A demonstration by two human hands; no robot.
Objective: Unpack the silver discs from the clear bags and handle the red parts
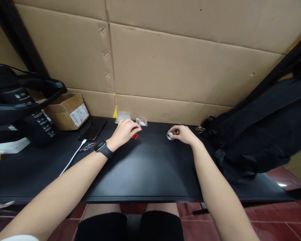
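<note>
Red cord [134, 136] lies bunched on the black table [150, 170], just beneath our left hand [126, 130], whose thumb and forefinger pinch a small red tip [141, 129]; we cannot tell whether it belongs to that bundle. Well apart from it, our right hand [182, 134] has its fingers around a round, silvery piece [169, 136] at the tabletop. Beyond our left fingers, we see a small clear plastic bag [141, 122] near the cardboard panel [165, 73].
</note>
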